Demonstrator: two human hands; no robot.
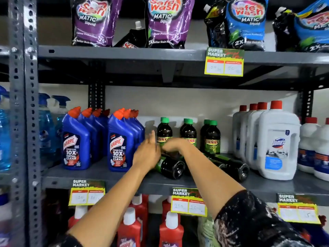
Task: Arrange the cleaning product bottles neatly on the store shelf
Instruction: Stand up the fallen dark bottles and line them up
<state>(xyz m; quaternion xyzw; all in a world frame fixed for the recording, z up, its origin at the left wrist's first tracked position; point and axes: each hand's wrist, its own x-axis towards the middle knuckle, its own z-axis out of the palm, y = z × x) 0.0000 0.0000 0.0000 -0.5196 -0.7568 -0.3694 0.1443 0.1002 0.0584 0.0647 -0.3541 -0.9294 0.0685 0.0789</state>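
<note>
Dark Sunny bottles with green caps occupy the middle of the grey shelf. Several stand upright in pairs at the back, such as the left one and the right one. Two lie on their sides with their bases toward me, one at the left and one at the right. My left hand hovers over the neck end of the left lying bottle, fingers spread and blurred. My right hand curls around the lower part of the left upright bottle.
Blue Harpic bottles stand in two rows left of the dark bottles, with blue spray bottles beyond. White jugs with red caps stand at the right. Detergent pouches fill the shelf above, red bottles the one below.
</note>
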